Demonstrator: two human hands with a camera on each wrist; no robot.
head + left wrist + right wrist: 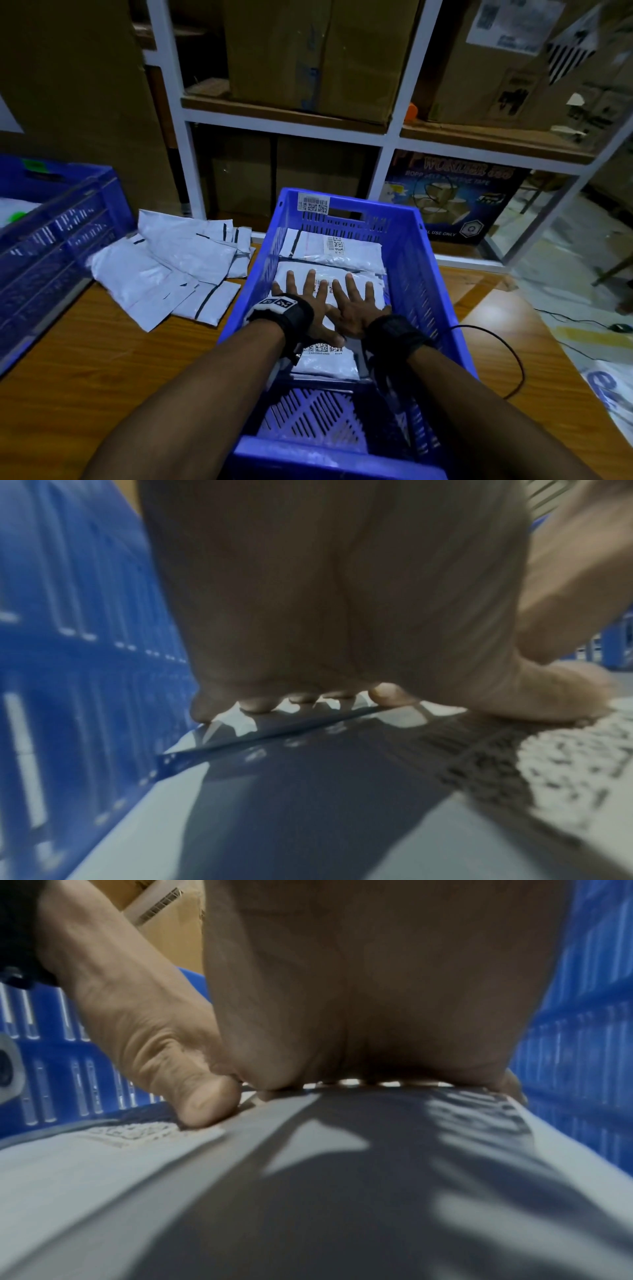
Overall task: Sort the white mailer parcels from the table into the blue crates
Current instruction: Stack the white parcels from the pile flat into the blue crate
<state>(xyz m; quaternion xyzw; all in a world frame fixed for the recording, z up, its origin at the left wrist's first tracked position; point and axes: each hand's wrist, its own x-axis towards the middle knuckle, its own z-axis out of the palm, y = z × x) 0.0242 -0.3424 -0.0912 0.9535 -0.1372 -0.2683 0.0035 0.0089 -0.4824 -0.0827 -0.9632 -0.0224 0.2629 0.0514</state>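
A blue crate point(424, 274) stands on the wooden table in front of me, holding white mailer parcels. Both hands lie flat inside it with fingers spread, pressing on the middle parcel point(375, 293). My left hand point(305, 301) is at its left half, my right hand point(356, 308) at its right half, thumbs overlapping. Another parcel point(335, 248) lies at the crate's far end and one with a barcode label point(325, 363) nearer me. In the wrist views the left palm point(335, 601) and right palm point(377, 988) press on the white parcel point(171, 1191).
A heap of white mailer parcels point(171, 270) lies on the table left of the crate. A second blue crate point(54, 240) stands at the far left. White shelving with cardboard boxes point(308, 58) rises behind. A black cable point(507, 346) loops on the table at right.
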